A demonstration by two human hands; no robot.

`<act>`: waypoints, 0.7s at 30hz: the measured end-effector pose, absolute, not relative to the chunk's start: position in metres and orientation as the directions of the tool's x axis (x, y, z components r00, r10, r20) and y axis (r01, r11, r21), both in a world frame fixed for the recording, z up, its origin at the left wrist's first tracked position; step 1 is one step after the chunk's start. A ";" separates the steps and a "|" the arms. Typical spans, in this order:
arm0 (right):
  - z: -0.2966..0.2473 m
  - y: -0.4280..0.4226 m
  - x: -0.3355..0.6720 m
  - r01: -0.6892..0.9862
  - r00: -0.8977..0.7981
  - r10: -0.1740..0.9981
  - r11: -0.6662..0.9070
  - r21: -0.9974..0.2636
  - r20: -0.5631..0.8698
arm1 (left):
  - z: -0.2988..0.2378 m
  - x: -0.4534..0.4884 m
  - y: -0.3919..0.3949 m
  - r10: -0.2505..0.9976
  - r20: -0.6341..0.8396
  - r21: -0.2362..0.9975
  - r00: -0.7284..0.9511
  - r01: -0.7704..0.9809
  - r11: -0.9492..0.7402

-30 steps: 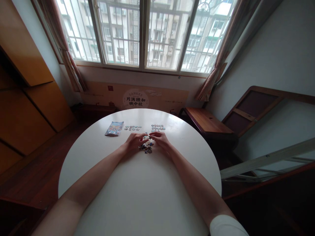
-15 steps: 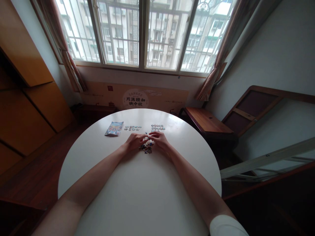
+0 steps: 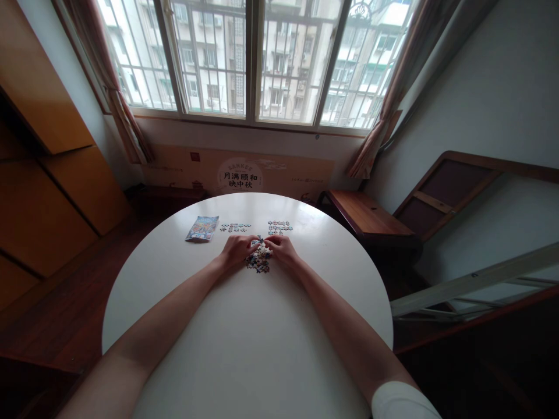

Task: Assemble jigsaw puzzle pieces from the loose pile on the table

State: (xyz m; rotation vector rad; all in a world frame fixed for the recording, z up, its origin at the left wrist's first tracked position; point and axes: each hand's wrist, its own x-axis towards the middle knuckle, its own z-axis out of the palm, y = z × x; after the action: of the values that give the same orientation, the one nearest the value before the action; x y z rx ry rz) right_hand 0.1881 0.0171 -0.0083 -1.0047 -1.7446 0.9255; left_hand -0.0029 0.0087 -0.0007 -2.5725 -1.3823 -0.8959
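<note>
A small heap of jigsaw puzzle pieces lies on the white round table between my hands. My left hand rests at the heap's upper left, its fingers curled and the thumb close to the index finger. From the right, my right hand reaches in with bent fingers, fingertips at the heap's far end. A few pieces show in the narrow gap between the two hands. Whatever either hand pinches is too small and partly covered to make out.
Beyond my left hand, loose pieces are laid out in rows; a second group lies beyond my right hand. A colourful printed packet sits at the left. A wooden bench stands past the table's right edge.
My fingertips have drawn slightly apart, so more pieces show between them. The heap, the rows and the packet stay where they were.
</note>
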 end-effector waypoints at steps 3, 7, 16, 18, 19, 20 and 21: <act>-0.009 0.017 0.188 0.256 -0.263 0.908 0.390 -0.885 0.325 | -0.002 -0.003 0.009 0.723 0.538 0.176 0.433 0.782 -0.598; -0.009 0.018 0.189 0.253 -0.247 0.911 0.389 -0.886 0.330 | -0.005 -0.003 0.011 0.699 0.553 0.176 0.454 0.756 -0.630; -0.005 0.018 0.191 0.093 -0.198 0.941 0.295 -0.951 0.273 | -0.005 -0.004 0.009 0.664 0.585 0.202 0.467 0.708 -0.676; -0.007 0.020 0.192 0.075 -0.194 0.943 0.288 -0.955 0.269 | -0.004 -0.004 0.009 0.667 0.587 0.197 0.458 0.719 -0.667; -0.008 0.021 0.192 0.072 -0.194 0.943 0.288 -0.955 0.270 | -0.004 -0.004 0.009 0.668 0.586 0.195 0.459 0.720 -0.666; -0.009 0.021 0.192 0.071 -0.195 0.942 0.292 -0.954 0.274 | -0.004 -0.004 0.010 0.668 0.584 0.194 0.461 0.720 -0.667; -0.010 0.022 0.192 0.072 -0.201 0.939 0.298 -0.952 0.278 | -0.005 -0.004 0.010 0.667 0.582 0.192 0.466 0.718 -0.669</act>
State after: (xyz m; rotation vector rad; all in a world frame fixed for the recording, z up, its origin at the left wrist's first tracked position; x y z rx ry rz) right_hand 0.1916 0.0218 -0.0102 -0.9622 -1.5469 1.0687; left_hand -0.0043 0.0099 -0.0046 -2.6206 -1.2408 -0.9851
